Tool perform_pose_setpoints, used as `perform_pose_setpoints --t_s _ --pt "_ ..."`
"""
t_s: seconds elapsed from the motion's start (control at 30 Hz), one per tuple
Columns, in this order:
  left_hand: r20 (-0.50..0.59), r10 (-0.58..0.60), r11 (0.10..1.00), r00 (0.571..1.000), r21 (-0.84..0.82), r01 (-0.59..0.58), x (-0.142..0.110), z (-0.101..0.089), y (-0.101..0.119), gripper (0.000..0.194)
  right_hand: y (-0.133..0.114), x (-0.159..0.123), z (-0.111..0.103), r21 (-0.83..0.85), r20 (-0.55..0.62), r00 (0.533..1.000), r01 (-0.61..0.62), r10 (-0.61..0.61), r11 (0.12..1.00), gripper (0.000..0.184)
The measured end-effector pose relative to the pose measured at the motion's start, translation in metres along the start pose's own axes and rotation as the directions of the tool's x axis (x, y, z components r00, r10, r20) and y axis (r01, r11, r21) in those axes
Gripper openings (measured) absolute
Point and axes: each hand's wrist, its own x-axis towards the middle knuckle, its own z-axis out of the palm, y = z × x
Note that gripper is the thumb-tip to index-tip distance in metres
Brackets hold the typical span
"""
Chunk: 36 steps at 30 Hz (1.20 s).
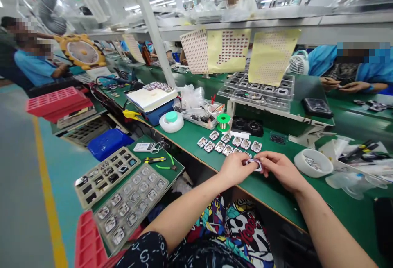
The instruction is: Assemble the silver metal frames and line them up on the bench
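Nearer you than the spool, your left hand and right hand pinch one frame, likely steadying it; spare frames lie in rows by the spool, probably for easy reach.

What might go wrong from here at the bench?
The small frame held by the fingertips of the left hand and right hand could slip, perhaps over the bench's front edge.

The left hand sits close against the rows of frames, so it might nudge some out of line.
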Motion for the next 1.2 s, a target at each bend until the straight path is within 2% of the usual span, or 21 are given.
perform_pose_setpoints --t_s 0.17,0.37,0.57,0.73,0.83,0.93,1.0,1.1,1.2 --pt "-0.012 0.005 0.998 1.000 -0.062 -0.005 0.002 0.005 -0.003 0.040 0.002 0.001 -0.002 -0.036 -0.033 0.999 -0.039 0.038 0.999 0.048" --pt "0.018 -0.076 0.987 0.997 -0.141 0.078 0.000 0.006 -0.004 0.038 0.004 0.003 -0.002 -0.054 -0.029 0.998 -0.051 0.049 0.997 0.043" --pt "-0.001 -0.092 0.987 0.996 -0.129 0.091 -0.001 0.010 -0.005 0.039 0.007 0.004 -0.003 -0.121 -0.033 0.998 -0.050 0.046 0.991 0.048" --pt "0.170 -0.172 0.930 0.970 -0.297 0.217 0.000 0.017 -0.013 0.038 0.007 0.003 0.001 -0.136 -0.022 0.999 -0.052 0.050 0.989 0.049" --pt "0.231 -0.193 0.889 0.954 -0.369 0.269 -0.002 0.018 -0.016 0.045 0.003 0.001 0.002 -0.137 -0.027 0.998 -0.062 0.059 0.989 0.049" --pt "0.277 -0.192 0.881 0.942 -0.374 0.289 -0.007 0.015 -0.017 0.049 -0.001 -0.002 -0.001 -0.154 -0.007 0.998 -0.067 0.067 0.986 0.050" --pt "0.265 -0.172 0.914 0.949 -0.317 0.254 -0.011 0.012 -0.017 0.047 -0.001 -0.004 -0.002 -0.194 0.044 0.994 -0.088 0.098 0.977 0.051" --pt "0.126 -0.085 0.979 0.988 -0.174 0.106 -0.017 0.010 -0.018 0.036 -0.001 -0.007 -0.002 -0.291 0.110 0.982 -0.115 0.152 0.950 0.048" --pt "0.042 0.020 0.996 0.999 -0.084 -0.017 -0.023 0.012 -0.023 0.026 0.001 -0.009 -0.002 -0.375 0.113 0.981 -0.107 0.160 0.921 0.041"
